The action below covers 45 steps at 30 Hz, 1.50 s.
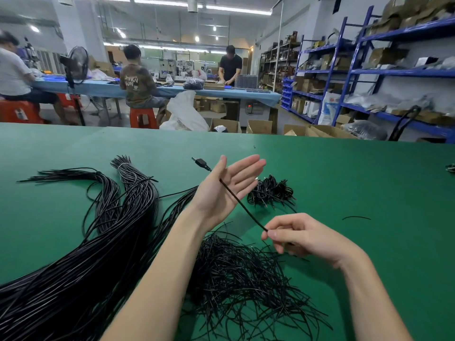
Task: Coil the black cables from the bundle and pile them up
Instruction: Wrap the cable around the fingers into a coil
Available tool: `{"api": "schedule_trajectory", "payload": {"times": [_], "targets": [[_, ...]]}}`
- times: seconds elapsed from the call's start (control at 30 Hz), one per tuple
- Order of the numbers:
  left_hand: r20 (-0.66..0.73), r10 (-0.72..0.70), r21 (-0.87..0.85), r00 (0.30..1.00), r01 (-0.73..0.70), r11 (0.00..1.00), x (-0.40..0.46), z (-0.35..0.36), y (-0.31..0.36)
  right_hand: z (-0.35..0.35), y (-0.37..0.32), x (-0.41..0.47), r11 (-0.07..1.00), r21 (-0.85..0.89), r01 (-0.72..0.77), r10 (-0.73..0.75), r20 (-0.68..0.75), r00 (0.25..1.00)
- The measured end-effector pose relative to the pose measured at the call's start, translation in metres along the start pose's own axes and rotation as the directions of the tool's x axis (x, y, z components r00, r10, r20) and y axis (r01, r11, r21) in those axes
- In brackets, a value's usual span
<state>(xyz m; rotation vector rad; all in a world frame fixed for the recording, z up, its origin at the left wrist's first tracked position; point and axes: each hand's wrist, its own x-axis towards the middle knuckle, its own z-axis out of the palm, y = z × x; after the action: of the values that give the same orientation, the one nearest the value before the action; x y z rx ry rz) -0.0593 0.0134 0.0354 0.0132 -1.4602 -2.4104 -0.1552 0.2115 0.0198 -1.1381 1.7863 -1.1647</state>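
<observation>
Black cable is stretching across the left hand, whose fingers are lying straight, while the right hand is pinching it; the bundle is lying on the green counter at eight o'clock.

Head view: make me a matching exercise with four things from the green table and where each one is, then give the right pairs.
Things:
1. left hand
2. right hand
3. cable bundle
4. pile of coiled cables

Places or states:
A. lying long across the table's left side
B. pinching the cable near its lower end
C. beyond the open palm
D. raised, fingers straight, cable across the palm

Pairs: 1-D, 2-B, 3-A, 4-C
</observation>
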Motion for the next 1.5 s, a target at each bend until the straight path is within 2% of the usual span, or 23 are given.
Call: {"api": "schedule_trajectory", "payload": {"times": [0.17, 0.3, 0.4, 0.53, 0.63, 0.7, 0.8, 0.83, 0.87, 0.9, 0.93, 0.97, 1.03, 1.1, 1.17, 1.23, 1.37, 1.5], "targets": [[0.191, -0.002, -0.14, 0.982, 0.029, 0.99, -0.006, 0.004, 0.004, 0.011, 0.002, 0.013, 0.994, -0.109, -0.023, 0.012, -0.103, 0.995], [0.43, -0.077, -0.054, 0.9, 0.111, 0.992, -0.012, 0.005, 0.007, 0.022, 0.001, 0.025, 0.985, -0.16, -0.064, 0.058, -0.043, 0.997], [0.494, -0.187, 0.051, 0.849, 0.186, 0.981, -0.016, 0.004, 0.008, 0.011, -0.01, 0.036, 0.921, -0.372, -0.116, 0.094, -0.078, 0.993], [0.426, -0.404, 0.305, 0.81, 0.292, 0.907, -0.02, 0.001, 0.007, -0.02, -0.045, 0.047, 0.768, -0.637, -0.064, 0.117, 0.041, 0.992], [0.276, -0.534, 0.533, 0.799, 0.335, 0.777, -0.019, 0.005, -0.003, -0.032, -0.082, 0.057, 0.653, -0.752, -0.09, 0.152, 0.014, 0.988], [0.145, -0.513, 0.574, 0.846, 0.35, 0.74, -0.018, 0.008, -0.01, -0.032, -0.108, 0.064, 0.551, -0.829, -0.094, 0.133, -0.024, 0.991], [-0.007, -0.353, 0.539, 0.936, 0.301, 0.787, -0.013, 0.008, -0.014, -0.021, -0.135, 0.067, 0.422, -0.903, -0.081, 0.0, -0.09, 0.996], [-0.043, -0.287, 0.529, 0.957, 0.265, 0.806, -0.011, 0.006, -0.014, -0.014, -0.138, 0.065, 0.445, -0.893, -0.069, -0.059, -0.106, 0.993], [-0.078, -0.218, 0.496, 0.973, 0.228, 0.838, -0.01, 0.004, -0.012, -0.007, -0.137, 0.063, 0.53, -0.847, -0.046, -0.104, -0.119, 0.987], [-0.109, -0.155, 0.432, 0.982, 0.187, 0.882, -0.009, 0.001, -0.01, 0.002, -0.131, 0.061, 0.673, -0.74, -0.011, -0.126, -0.129, 0.984], [-0.127, -0.105, 0.346, 0.986, 0.143, 0.927, -0.007, -0.003, -0.008, 0.011, -0.121, 0.059, 0.826, -0.564, 0.027, -0.128, -0.14, 0.982], [-0.134, -0.067, 0.253, 0.989, 0.1, 0.962, -0.006, -0.006, -0.004, 0.019, -0.109, 0.056, 0.934, -0.352, 0.055, -0.113, -0.147, 0.983], [-0.136, -0.022, 0.074, 0.99, 0.032, 0.997, -0.005, -0.011, 0.003, 0.031, -0.083, 0.049, 0.997, -0.05, 0.056, -0.061, -0.097, 0.993], [-0.127, 0.019, -0.038, 0.992, -0.023, 0.999, -0.006, -0.015, 0.008, 0.036, -0.056, 0.044, 0.995, 0.093, 0.026, -0.026, -0.004, 1.0], [-0.081, 0.046, -0.123, 0.996, -0.056, 0.991, -0.008, -0.016, 0.011, 0.034, -0.032, 0.045, 0.986, 0.164, -0.011, 0.004, 0.042, 0.999], [-0.01, 0.041, -0.19, 0.999, -0.042, 0.981, -0.01, -0.015, 0.01, 0.028, -0.018, 0.049, 0.993, 0.11, -0.04, 0.038, 0.017, 0.999], [0.114, 0.006, -0.171, 0.993, 0.014, 0.985, -0.014, -0.015, 0.007, 0.014, -0.012, 0.059, 0.977, -0.204, -0.064, 0.066, 0.003, 0.998], [0.219, -0.111, -0.041, 0.969, 0.123, 0.992, -0.018, -0.013, 0.007, -0.005, -0.024, 0.065, 0.813, -0.571, -0.115, 0.14, 0.0, 0.99]]}}
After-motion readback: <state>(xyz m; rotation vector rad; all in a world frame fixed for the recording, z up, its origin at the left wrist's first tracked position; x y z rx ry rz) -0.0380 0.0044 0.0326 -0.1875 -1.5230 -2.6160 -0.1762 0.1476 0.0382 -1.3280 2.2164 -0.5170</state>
